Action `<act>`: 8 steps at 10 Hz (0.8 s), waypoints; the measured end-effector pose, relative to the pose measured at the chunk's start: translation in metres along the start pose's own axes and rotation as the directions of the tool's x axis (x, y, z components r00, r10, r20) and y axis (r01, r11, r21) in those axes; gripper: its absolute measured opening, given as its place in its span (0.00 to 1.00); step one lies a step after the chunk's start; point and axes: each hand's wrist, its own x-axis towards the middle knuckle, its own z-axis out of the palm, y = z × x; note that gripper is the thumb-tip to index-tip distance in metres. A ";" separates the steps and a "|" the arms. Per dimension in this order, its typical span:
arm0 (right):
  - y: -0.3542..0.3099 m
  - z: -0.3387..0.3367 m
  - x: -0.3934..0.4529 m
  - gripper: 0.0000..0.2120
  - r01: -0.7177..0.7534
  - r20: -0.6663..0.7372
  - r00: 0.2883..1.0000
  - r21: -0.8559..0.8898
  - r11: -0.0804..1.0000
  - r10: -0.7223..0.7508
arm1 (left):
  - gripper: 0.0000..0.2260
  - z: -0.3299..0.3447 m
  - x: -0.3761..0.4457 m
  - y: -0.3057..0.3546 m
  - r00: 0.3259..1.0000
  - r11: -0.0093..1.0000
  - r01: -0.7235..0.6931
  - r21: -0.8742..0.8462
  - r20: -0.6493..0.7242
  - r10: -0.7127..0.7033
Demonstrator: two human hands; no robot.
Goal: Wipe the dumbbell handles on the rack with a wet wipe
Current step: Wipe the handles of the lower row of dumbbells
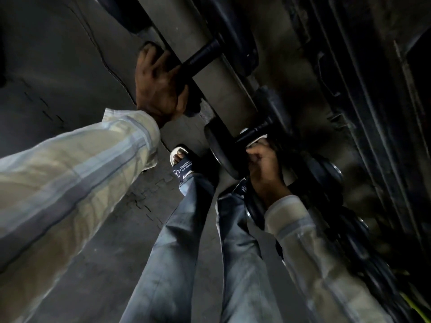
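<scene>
Meanwhile, left hand [161, 87] grasped upper dumbbell [200, 57], probably steadying; right hand [265, 169] pinched wet wipe [255, 142] under lower dumbbell handle [253, 132], for wiping.

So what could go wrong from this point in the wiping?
1. The left hand grips the end weight of one dumbbell at the rack's edge; a tug could roll it off toward the sandalled foot.
2. The right hand works the wipe in a tight gap between weights, where fingers could get pinched.
</scene>
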 end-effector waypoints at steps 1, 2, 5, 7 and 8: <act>0.001 0.005 -0.009 0.11 0.230 -0.028 0.969 -0.249 0.941 -0.244 | 0.12 -0.001 0.000 0.001 1.000 1.000 -0.001 -0.007 -0.019 0.001; 0.016 0.024 -0.021 0.34 0.286 0.023 0.911 -0.753 0.592 -0.412 | 0.12 -0.003 0.001 0.002 1.000 1.000 -0.004 -0.004 -0.022 0.004; 0.027 0.057 -0.020 0.43 0.142 0.112 0.918 -0.988 0.053 -0.381 | 0.14 -0.004 -0.001 -0.002 1.000 0.999 0.017 0.030 0.012 -0.018; 0.015 0.045 -0.026 0.50 0.165 0.211 0.864 -0.976 -0.139 -0.457 | 0.16 -0.004 0.001 -0.003 1.000 0.999 0.010 0.032 -0.005 -0.010; -0.004 0.022 -0.007 0.52 0.225 0.372 0.851 -0.896 -0.381 -0.371 | 0.15 -0.005 0.001 -0.003 1.000 1.000 0.001 0.028 -0.023 0.000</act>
